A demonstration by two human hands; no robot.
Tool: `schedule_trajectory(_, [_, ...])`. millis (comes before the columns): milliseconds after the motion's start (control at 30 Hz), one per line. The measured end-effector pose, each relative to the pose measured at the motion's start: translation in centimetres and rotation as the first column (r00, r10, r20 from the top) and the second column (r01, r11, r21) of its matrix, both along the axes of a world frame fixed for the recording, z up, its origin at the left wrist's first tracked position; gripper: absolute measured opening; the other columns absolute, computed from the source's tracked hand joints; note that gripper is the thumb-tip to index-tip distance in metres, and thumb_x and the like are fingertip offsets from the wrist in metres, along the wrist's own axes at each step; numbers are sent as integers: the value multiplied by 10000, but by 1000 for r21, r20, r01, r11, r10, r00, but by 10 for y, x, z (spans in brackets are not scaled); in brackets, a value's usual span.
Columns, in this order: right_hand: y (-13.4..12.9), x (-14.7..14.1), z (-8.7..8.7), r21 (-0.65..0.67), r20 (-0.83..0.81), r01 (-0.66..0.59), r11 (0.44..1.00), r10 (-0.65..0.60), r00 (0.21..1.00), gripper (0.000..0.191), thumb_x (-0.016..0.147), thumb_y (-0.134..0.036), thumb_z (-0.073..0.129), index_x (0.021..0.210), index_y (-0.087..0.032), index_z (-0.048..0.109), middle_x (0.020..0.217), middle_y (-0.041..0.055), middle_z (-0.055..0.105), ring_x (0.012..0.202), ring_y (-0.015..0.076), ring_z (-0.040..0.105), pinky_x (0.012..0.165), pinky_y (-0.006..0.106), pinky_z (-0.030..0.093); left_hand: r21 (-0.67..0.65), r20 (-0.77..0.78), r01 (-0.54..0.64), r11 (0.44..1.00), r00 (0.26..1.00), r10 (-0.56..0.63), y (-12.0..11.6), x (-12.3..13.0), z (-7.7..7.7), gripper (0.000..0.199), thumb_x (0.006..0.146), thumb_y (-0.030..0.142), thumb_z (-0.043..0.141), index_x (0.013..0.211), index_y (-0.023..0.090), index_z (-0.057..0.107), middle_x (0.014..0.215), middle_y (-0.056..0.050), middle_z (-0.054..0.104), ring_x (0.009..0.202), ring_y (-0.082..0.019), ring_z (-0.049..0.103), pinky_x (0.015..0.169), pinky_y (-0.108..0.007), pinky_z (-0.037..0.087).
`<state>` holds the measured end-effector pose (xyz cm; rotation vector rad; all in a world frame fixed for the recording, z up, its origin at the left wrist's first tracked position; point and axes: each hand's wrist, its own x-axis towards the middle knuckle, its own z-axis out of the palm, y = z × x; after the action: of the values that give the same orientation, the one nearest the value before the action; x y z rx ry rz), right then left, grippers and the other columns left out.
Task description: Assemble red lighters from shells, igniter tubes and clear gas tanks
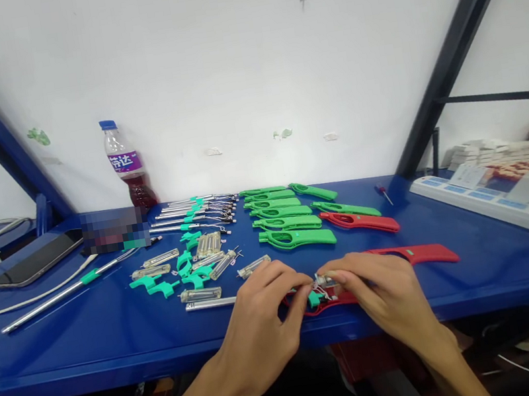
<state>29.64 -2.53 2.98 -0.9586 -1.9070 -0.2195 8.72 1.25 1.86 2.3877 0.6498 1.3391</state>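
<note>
A red lighter shell half lies at the table's front edge, with a green trigger and thin wires in it. My right hand pinches a clear fuel tank over the shell. Thumb and forefinger of my left hand are closed at the tank's left end, by the wires; what they hold is too small to make out. A metal tube extends left from beneath my left hand. Behind my right hand lies another red shell.
Green shells and one red shell lie behind my hands. Clear tanks, green triggers and metal rods are at left. A bottle, phone, screwdriver and power strip surround them.
</note>
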Motion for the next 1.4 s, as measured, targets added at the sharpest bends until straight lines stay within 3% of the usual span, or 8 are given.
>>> schedule_trajectory(233, [-1,-1,-2,29,-56,48,998,-46,997,206,1063,-169,599,945,-197,765,797,-15,795,682,92,744,686,166,536,-52,-29,-34,998,999,33,1,0,1,97,1036,167,643,1014,227,716,978,14,737,925,-171,634,993,-390,453])
schedule_trajectory(767, [-6,1,-2,-88,-179,-7,996,-8,984,51,981,-197,735,976,-247,748,877,-35,793,754,113,737,704,212,569,-82,11,-55,995,998,57,0,1,8,109,1000,146,684,967,234,738,921,20,741,894,-174,643,834,-345,473])
schedule_trajectory(967, [-3,1,-3,-127,-195,-21,992,-5,981,61,977,-206,745,982,-251,787,891,-26,817,679,115,728,598,223,545,-46,28,-52,998,998,53,0,2,6,107,996,137,675,956,212,740,899,0,737,859,-177,636,791,-338,487])
schedule_trajectory(1200, [-4,3,-4,-160,-191,-32,987,1,982,60,963,-218,770,976,-259,812,906,-17,832,754,142,769,658,234,576,-16,52,-62,998,997,63,1,3,2,109,987,109,677,945,188,739,895,-10,736,851,-167,638,792,-326,496])
schedule_trajectory(1400, [-4,3,-3,-175,-195,-22,984,-13,981,52,954,-230,784,959,-269,818,887,-22,837,690,138,762,591,234,557,-7,62,-55,998,997,55,0,3,2,109,981,101,681,952,182,748,891,-14,735,849,-168,638,794,-323,502])
